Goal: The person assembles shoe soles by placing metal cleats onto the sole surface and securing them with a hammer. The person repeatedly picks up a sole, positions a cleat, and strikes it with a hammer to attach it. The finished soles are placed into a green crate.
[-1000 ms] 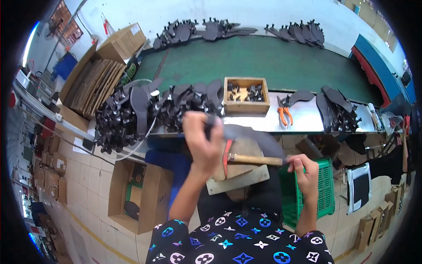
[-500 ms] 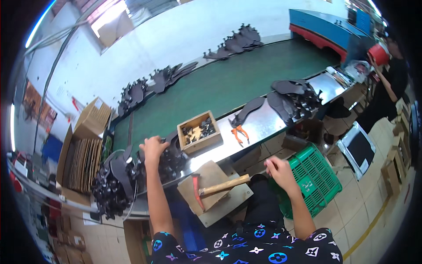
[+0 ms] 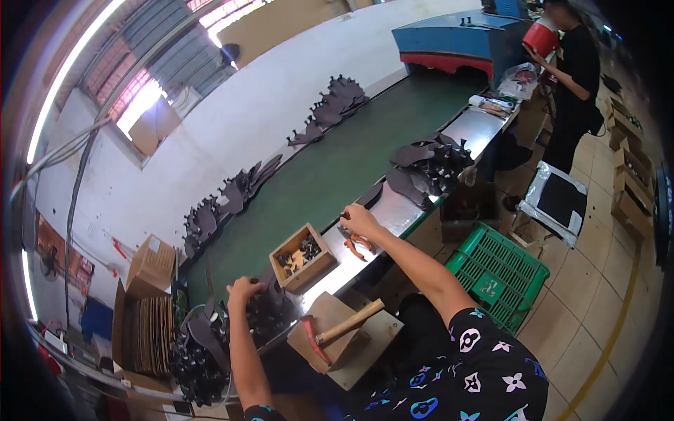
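Observation:
My left hand (image 3: 244, 290) is closed around the heel end of a dark shoe sole, over a pile of black heeled soles (image 3: 275, 309) left of a wooden box (image 3: 317, 270). My right hand (image 3: 361, 220) is closed at the near end of another dark grey sole (image 3: 371, 198) lying on the metal ledge; its fingers partly hide that end. Orange-handled pliers (image 3: 359, 247) lie just below this hand. Small black parts sit inside the box. Nearer to me, a hammer (image 3: 345, 328) with a wooden handle and red head rests on a block (image 3: 319, 309).
A green conveyor belt (image 3: 316, 175) runs behind, with heeled soles (image 3: 337, 102) along its far edge. More soles (image 3: 432, 168) are stacked on the ledge. A green crate (image 3: 498, 277) stands at right, a carton (image 3: 151, 330) at left. A person (image 3: 572, 77) holds a red container.
My right hand has reached forward from beside the hammer handle to the sole by the pliers. My left hand stays at the pile. The view has shifted and tilted.

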{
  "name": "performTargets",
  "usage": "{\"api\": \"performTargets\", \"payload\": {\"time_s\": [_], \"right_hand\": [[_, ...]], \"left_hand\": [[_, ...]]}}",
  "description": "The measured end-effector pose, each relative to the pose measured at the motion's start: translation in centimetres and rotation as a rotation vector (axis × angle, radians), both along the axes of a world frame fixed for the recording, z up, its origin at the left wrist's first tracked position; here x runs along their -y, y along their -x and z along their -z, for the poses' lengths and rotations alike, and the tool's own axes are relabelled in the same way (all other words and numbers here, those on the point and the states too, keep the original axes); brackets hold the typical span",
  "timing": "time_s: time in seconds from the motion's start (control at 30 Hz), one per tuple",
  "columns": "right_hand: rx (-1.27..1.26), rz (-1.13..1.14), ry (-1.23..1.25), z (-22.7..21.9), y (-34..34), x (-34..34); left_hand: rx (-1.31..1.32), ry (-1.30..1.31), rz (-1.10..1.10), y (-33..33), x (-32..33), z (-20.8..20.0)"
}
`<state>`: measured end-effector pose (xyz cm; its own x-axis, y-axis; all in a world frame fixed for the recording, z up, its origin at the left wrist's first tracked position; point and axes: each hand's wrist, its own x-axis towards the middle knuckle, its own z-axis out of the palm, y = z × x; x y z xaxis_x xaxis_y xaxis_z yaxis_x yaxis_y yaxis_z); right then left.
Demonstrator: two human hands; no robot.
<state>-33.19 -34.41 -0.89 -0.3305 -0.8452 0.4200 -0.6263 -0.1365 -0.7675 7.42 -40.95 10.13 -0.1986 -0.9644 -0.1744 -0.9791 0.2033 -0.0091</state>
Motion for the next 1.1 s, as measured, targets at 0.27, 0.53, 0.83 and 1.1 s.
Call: {"api": "performTargets", "payload": {"time_s": [0.27,0.53,0.83,1.1], "right_hand": [[0.974,-0.686,0.137,-12.9,-12.4,-10.4],[-0.334,-0.541,0.351,-7.1,-16.4,-20.2],[-0.171,-0.316,-0.358,2.4,-9.9,-27.7],[0.171,-0.006,-0.401,5.1,-5.1,-39.3]], "left_hand": [[-0.609,0.613,0.55,8.5,-15.1,-4.9],[-1.505,0.714,0.132,6.2,-25.8,-8.1],[-1.207,0.481,-0.064,6.2,-28.1,3.1],[-0.621,0.566,0.025,9.9,-23.6,4.1]]}}
